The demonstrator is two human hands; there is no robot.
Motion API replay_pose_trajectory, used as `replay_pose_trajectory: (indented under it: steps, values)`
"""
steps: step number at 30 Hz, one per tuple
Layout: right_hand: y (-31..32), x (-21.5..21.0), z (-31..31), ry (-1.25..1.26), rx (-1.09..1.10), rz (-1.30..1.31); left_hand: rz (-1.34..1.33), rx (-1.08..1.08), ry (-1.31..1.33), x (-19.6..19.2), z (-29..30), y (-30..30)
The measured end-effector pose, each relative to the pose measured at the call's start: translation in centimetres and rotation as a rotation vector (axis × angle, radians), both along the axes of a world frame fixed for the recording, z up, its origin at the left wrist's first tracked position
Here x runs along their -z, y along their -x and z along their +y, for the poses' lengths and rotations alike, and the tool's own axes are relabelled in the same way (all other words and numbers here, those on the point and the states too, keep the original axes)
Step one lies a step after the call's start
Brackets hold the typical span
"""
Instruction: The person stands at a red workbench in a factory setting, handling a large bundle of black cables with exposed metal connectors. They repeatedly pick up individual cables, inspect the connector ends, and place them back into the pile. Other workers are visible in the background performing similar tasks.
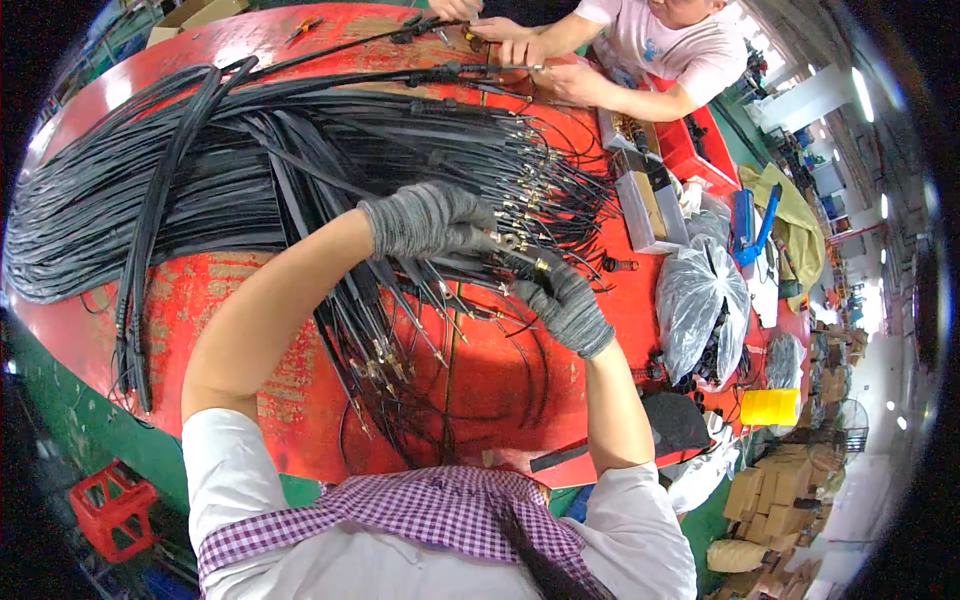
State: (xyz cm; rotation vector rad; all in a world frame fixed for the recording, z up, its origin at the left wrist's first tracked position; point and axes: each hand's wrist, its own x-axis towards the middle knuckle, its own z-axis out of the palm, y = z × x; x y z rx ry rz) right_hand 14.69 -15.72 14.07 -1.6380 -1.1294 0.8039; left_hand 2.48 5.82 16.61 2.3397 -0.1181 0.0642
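Both my hands wear grey knit gloves and meet over the cable ends. My left hand [430, 220] is closed around a black cable whose metal end fitting [512, 243] sticks out past the fingers. My right hand [567, 308] pinches the same cable end from the other side, near a small brass-coloured piece at the fingertips. Behind them spreads a large bundle of black cables [180, 170] with bare metal ends fanned to the right. A smaller bunch of cable ends [385, 370] hangs toward me below my left wrist.
The red table [300, 400] has worn patches. Across it a co-worker's hands [545, 65] handle another cable. To the right are a white parts box [645, 212], a red bin [705, 155], a clear plastic bag [700, 300], a blue tool [755, 225] and a yellow spool [770, 407].
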Motion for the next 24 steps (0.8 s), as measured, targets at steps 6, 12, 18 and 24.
replay_pose_trajectory:
  steps: [6,12,18,24]
  values:
    - [-0.7,-0.5,-1.0,0.061,0.107,-0.307,-0.06,-0.017,0.017,-0.3,0.1,-0.2]
    - [-0.4,-2.4,-1.6,0.048,0.124,-0.384,-0.149,-0.06,-0.05,0.3,0.1,-0.6]
    - [-0.4,-1.7,-2.7,-0.086,0.173,-0.742,-0.118,-0.063,-0.04,0.6,0.2,-0.5]
    - [0.7,-2.0,-2.5,-0.102,0.344,-0.818,-0.064,-0.193,-0.017,-1.2,-0.2,-0.7]
